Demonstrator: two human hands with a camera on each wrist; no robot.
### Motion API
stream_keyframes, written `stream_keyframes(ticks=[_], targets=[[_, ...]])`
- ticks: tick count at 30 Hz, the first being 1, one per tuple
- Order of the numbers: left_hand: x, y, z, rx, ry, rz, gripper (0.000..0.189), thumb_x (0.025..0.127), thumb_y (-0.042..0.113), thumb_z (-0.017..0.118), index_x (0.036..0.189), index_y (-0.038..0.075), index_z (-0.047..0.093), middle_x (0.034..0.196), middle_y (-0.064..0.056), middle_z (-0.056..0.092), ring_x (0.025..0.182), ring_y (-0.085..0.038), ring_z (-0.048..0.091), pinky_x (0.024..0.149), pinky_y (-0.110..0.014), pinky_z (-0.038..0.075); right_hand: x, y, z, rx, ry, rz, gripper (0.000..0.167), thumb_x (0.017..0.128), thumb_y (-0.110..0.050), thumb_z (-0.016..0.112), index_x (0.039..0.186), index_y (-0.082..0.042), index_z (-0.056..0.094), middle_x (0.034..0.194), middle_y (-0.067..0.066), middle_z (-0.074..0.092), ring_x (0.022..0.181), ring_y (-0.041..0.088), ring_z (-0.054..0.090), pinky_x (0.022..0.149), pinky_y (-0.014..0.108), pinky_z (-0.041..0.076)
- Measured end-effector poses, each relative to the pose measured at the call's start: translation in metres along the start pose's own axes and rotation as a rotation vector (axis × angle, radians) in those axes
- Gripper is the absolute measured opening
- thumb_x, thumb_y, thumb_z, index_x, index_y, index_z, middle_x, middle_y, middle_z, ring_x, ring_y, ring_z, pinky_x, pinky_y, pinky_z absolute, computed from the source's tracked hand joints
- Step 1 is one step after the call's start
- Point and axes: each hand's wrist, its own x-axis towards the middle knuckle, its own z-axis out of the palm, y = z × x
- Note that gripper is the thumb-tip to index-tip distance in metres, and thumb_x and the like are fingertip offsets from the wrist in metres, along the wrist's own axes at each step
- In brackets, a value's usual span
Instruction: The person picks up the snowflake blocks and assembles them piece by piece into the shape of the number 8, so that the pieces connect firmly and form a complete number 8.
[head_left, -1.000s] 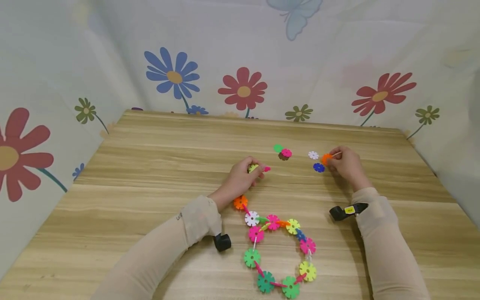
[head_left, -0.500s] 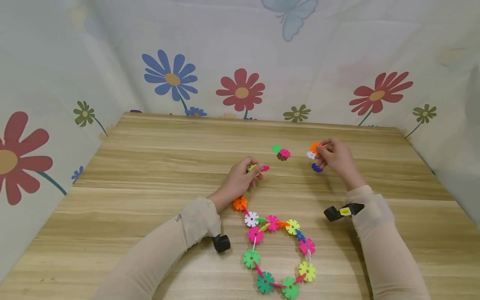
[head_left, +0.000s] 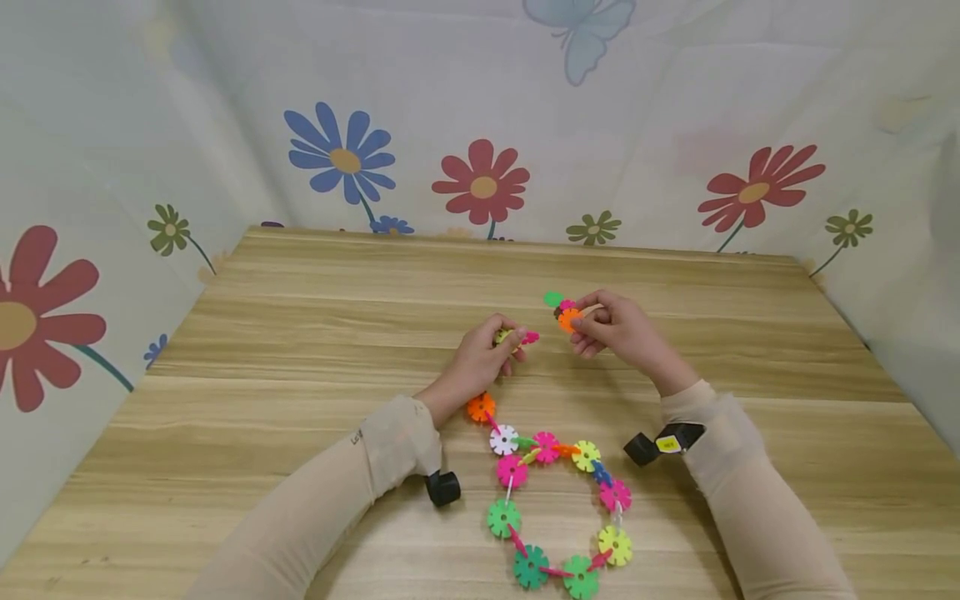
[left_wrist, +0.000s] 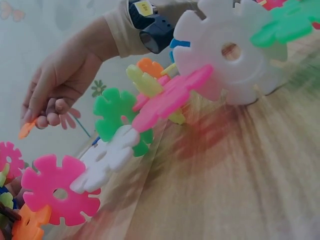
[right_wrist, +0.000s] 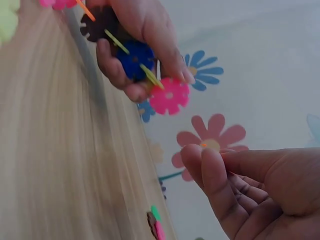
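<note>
My left hand point(head_left: 480, 354) grips the end of a chain of notched plastic snowflake discs, seen in the right wrist view with a blue disc point(right_wrist: 134, 61) under its fingers and a pink disc point(right_wrist: 170, 96) sticking out at the tip. My right hand point(head_left: 628, 332) pinches a loose orange snowflake disc point(head_left: 569, 321) between thumb and fingers, a short way right of the pink tip. The orange disc point(left_wrist: 27, 129) shows edge-on in the left wrist view. From under my left wrist the chain runs to a closed loop, with a green disc point(head_left: 504, 518) on its left side.
A green disc point(head_left: 553, 298) lies beyond the hands by a pink and a brown disc, partly covered by the orange one. The wooden table point(head_left: 360, 292) ends at a flower-printed cloth point(head_left: 645, 125). My right hand hides the spot where white and blue discs lay.
My right hand has lifted the orange disc off the right side of the table and carried it left, close to my left hand. The left hand and the chain stay in place.
</note>
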Motion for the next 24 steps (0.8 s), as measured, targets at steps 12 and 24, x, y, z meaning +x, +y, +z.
stream_keyframes(ticks=[12, 24], targets=[[-0.003, 0.003, 0.001, -0.008, -0.010, 0.005, 0.032, 0.100, 0.038, 0.047, 0.113, 0.009, 0.054, 0.087, -0.014, 0.070, 0.060, -0.018, 0.056, 0.054, -0.023, 0.042, -0.001, -0.006, 0.022, 0.040, -0.087, -0.042, 0.026, 0.098, -0.007, 0.053, 0.118, 0.007, 0.044, 0.090, 0.035, 0.064, 0.066, 0.017, 0.069, 0.062, 0.033, 0.059], [-0.003, 0.003, 0.002, -0.017, -0.001, 0.022, 0.030, 0.101, 0.036, 0.047, 0.110, 0.008, 0.054, 0.085, -0.014, 0.068, 0.060, -0.016, 0.054, 0.055, -0.023, 0.043, -0.001, -0.007, 0.029, 0.041, -0.093, -0.054, 0.023, 0.097, -0.004, 0.053, 0.115, 0.007, 0.045, 0.087, 0.033, 0.065, 0.064, 0.019, 0.069, 0.061, 0.036, 0.059]])
